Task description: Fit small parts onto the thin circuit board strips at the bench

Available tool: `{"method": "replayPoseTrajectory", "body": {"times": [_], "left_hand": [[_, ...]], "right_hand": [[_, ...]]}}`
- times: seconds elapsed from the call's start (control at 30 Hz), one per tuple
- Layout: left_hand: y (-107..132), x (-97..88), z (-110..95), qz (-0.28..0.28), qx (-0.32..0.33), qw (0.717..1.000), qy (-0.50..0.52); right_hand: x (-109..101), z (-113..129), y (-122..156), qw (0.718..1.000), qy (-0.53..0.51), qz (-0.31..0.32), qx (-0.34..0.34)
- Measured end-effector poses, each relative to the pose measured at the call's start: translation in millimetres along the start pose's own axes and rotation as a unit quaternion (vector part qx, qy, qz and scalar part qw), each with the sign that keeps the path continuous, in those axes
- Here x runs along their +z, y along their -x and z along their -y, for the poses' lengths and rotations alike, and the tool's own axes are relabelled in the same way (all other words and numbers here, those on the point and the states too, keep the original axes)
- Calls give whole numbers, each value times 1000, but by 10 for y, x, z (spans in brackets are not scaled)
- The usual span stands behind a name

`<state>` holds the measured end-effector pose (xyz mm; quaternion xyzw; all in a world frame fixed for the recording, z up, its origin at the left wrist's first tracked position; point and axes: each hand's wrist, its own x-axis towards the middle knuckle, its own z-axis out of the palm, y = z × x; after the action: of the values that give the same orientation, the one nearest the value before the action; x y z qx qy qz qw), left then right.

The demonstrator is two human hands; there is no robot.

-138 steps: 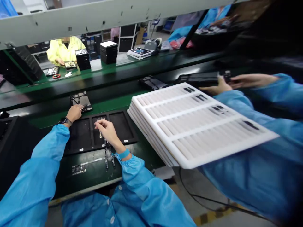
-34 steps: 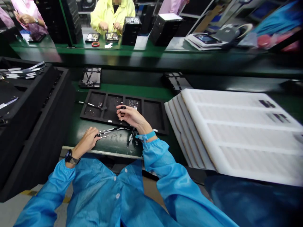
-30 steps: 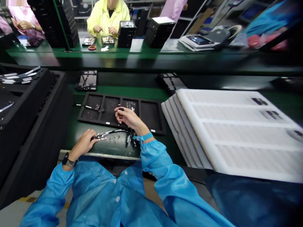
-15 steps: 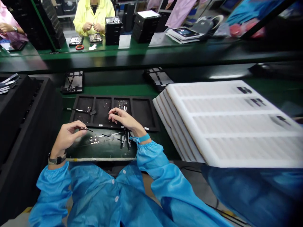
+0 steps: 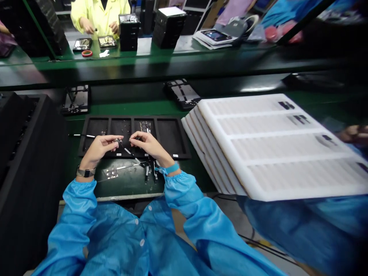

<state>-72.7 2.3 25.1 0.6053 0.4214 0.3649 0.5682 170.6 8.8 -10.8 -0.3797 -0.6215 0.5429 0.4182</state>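
My left hand [image 5: 99, 149] pinches a small circuit board [image 5: 118, 142] over the front of a black compartment tray [image 5: 181, 155]. A thin black-and-white strip [image 5: 128, 151] trails down to the right from that board. Close beside it, my right hand [image 5: 149, 145] has its fingers pressed together; a small dark piece shows at the fingertips, too small to name. Another small circuit board [image 5: 112, 173] with a strip lies on the green bench [image 5: 126, 188] in front of the tray. Several flex strips [image 5: 147, 172] lie near my right wrist. More boards rest in the tray's third compartment.
Stacked white foam trays [image 5: 244, 145] fill the right side. Tall black foam trays [image 5: 34, 138] stand on the left. Behind the black tray lie two opened device housings [image 5: 77, 99]. Across the bench, a person in yellow [image 5: 97, 19] works beside black stacks [image 5: 169, 28].
My left hand has moved right and up to beside my right hand, and now shows a circuit board in its pinch. My right hand's fingers have closed. The view has shifted slightly.
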Motion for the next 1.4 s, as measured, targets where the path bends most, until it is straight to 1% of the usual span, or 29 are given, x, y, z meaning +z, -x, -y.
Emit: {"method": "replayPoseTrajectory", "body": {"times": [0.13,0.23,0.33,0.5,0.7,0.83,1.0,1.23,1.4], "left_hand": [[-6,59,63,22,-8,1000,19],[-9,106,105,22,-8,999,32],[-23,143,146,19,-4,1000,16],[-38,168,191,7,11,1000,-1],[-41,166,223,10,18,1000,-2],[-42,163,245,29,7,1000,-1],[-27,168,221,36,-15,999,20],[-12,209,176,37,-26,997,55],[-9,242,189,28,-28,997,69]], "right_hand": [[19,39,21,998,49,-3,-29],[43,55,43,997,69,3,-41],[62,54,65,996,78,9,-44],[80,47,88,996,82,27,-19],[83,58,91,996,70,54,2],[65,62,87,995,61,73,12],[48,54,84,994,36,97,47],[51,35,89,992,-11,100,79],[71,24,96,992,-23,96,80]]}}
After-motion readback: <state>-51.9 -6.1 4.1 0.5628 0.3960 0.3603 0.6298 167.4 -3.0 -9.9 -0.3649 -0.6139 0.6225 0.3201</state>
